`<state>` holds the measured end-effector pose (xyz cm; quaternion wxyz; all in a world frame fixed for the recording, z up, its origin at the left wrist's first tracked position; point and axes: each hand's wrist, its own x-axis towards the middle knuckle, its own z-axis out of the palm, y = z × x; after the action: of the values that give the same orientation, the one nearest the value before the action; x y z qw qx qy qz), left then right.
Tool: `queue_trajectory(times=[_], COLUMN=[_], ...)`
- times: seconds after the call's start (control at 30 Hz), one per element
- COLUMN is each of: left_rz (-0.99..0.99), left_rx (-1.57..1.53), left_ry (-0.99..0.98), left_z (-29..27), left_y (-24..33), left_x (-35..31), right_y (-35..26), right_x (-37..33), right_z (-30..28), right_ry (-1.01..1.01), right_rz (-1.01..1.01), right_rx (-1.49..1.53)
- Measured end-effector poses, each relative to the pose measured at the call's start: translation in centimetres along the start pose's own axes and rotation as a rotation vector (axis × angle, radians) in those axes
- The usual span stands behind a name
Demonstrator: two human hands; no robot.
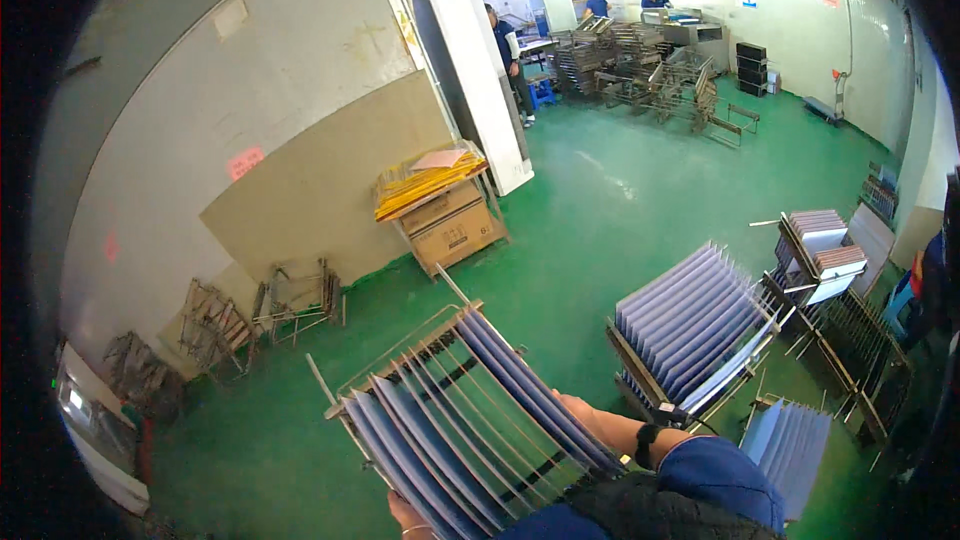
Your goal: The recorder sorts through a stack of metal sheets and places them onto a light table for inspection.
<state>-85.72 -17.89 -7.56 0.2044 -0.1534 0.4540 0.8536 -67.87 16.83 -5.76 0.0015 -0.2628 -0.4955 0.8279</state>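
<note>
A metal rack (452,318) with upright slots is held tilted in front of me at waist height. Thin blue-grey panels (415,440) fill its left part, and more panels (520,370) stand along its right side, with bare slots between the two groups. My left hand (405,513) grips the rack's lower left side, its fingers partly hidden by the frame. On the opposite side my right hand (578,408) is closed on the rack, and the panels hide most of its fingers. A dark band circles my right wrist.
To the right stand a loaded rack (690,320), a smaller panel stack (790,445) and another filled rack (820,240). Old metal frames (215,325) lean by the left wall. A carton (455,230) sits beneath a low table. Farther back are piled racks (620,55) and several people.
</note>
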Motion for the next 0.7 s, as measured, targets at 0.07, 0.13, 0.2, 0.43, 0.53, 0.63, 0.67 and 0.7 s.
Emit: queue_trajectory(times=[0.07, 0.13, 0.2, 0.43, 0.53, 0.63, 0.67, 0.7], left_rz=[-0.003, -0.013, -0.023, -0.17, -0.258, -0.337, -0.36, -0.385], left_rx=[0.034, 0.073, 0.103, 0.283, 0.406, 0.558, 0.601, 0.64], left_ry=[-0.021, -0.039, -0.059, -0.273, -0.368, -0.481, -0.524, -0.567], left_z=[3.8, 6.8, 9.5, 26.0, 35.0, 44.7, 48.0, 50.9], left_y=[1.7, 3.2, 4.4, 2.9, 1.6, -0.9, -2.1, -3.4], left_x=[4.4, 9.0, 13.8, 31.6, 37.8, 41.6, 42.6, 43.6], right_y=[-3.7, -5.9, -12.3, -10.5, -14.2, -14.7, -15.0, -14.9], right_x=[2.6, 7.6, 7.4, 24.4, 26.1, 29.3, 29.8, 29.8], right_z=[0.5, 0.0, 2.9, -8.0, -8.5, -12.9, -14.4, -16.0], right_ry=[-0.068, 0.061, 0.193, 0.438, 0.639, 0.793, 0.845, 0.871], right_rz=[-0.215, -0.054, 0.15, -0.167, -0.061, -0.131, -0.149, -0.16], right_rx=[0.021, 0.074, 0.241, 0.059, 0.172, 0.245, 0.282, 0.368])
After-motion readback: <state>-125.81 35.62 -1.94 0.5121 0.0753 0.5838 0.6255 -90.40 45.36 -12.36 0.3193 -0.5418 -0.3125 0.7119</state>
